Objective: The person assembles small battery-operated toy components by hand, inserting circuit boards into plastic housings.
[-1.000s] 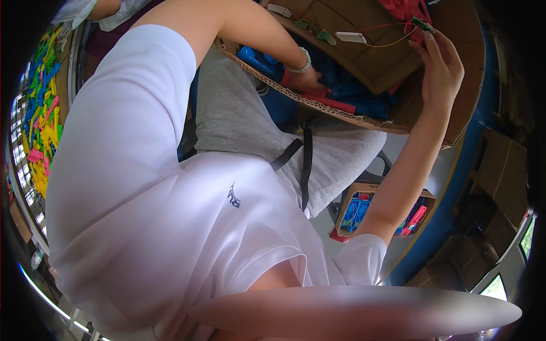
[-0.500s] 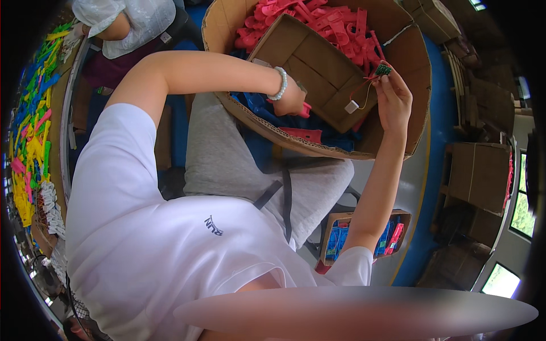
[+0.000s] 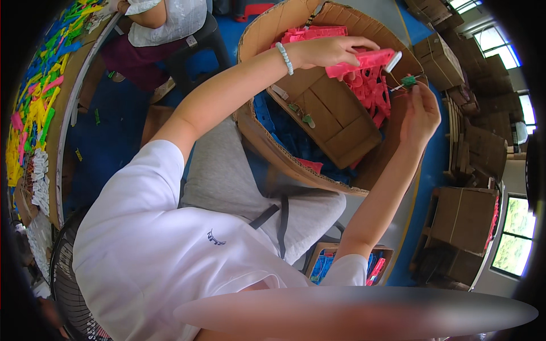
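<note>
My left hand (image 3: 333, 52), with a beaded bracelet at the wrist, is closed on a long pink plastic part (image 3: 361, 64) with a white piece at its right end. It holds the part above a large cardboard box (image 3: 267, 153). At the box's right rim my right hand (image 3: 422, 116) pinches a small green circuit board (image 3: 408, 82) between its fingertips. Thin wires stick out beside the board, close to the pink part but apparently apart from it. Below my hands lie a heap of pink plastic parts (image 3: 372, 94) and a smaller brown carton (image 3: 335, 116) inside the big box.
Blue parts (image 3: 267, 116) lie at the box's left. A small carton (image 3: 321, 250) with blue and pink parts stands by my right arm. At far left, a table carries many colourful plastic pieces (image 3: 42, 119); another person (image 3: 170, 23) sits nearby. Stacked cartons (image 3: 462, 219) stand right.
My left hand has risen from the box's near left side to the far right, bringing out the pink part. My right hand still holds the circuit board; the view has shifted somewhat.
</note>
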Demonstrator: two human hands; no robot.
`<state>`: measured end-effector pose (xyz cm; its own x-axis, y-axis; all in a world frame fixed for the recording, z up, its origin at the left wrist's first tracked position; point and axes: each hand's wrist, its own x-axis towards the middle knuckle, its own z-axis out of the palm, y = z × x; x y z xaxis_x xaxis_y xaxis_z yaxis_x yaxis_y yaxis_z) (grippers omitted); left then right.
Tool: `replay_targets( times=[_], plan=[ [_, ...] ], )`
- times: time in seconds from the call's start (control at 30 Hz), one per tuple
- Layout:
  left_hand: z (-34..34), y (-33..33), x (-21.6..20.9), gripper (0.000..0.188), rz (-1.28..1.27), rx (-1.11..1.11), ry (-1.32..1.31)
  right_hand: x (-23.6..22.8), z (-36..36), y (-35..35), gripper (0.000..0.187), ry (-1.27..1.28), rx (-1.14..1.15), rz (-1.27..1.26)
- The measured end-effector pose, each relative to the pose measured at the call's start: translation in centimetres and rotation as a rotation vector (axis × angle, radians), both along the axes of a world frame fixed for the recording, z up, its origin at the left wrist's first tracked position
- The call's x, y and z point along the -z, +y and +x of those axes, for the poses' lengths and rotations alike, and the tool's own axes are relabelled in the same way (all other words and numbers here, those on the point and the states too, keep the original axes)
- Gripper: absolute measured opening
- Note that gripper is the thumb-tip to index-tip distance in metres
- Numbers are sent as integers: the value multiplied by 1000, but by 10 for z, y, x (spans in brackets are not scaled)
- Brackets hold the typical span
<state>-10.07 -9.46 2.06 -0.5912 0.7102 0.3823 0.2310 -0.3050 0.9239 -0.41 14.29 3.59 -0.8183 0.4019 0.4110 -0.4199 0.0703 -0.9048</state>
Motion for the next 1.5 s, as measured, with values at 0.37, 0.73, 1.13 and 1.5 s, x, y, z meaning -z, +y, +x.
replay_targets(
  times=[0.37, 0.73, 1.13, 1.5],
  plan=[
    [-13, 41, 19, 38, 496, -130, -450, 13, -36, -37, 14, -149, -212, 3],
    [-5, 44, 51, 35, 434, -176, -363, 50, -47, -52, 17, -226, -55, 140],
    [4, 38, 54, 30, 211, -378, -16, 56, -41, -59, 19, -226, -14, 49],
    [10, 41, 57, 29, 285, -424, 0, 57, -40, -65, 20, -144, -105, -186]
  ],
)
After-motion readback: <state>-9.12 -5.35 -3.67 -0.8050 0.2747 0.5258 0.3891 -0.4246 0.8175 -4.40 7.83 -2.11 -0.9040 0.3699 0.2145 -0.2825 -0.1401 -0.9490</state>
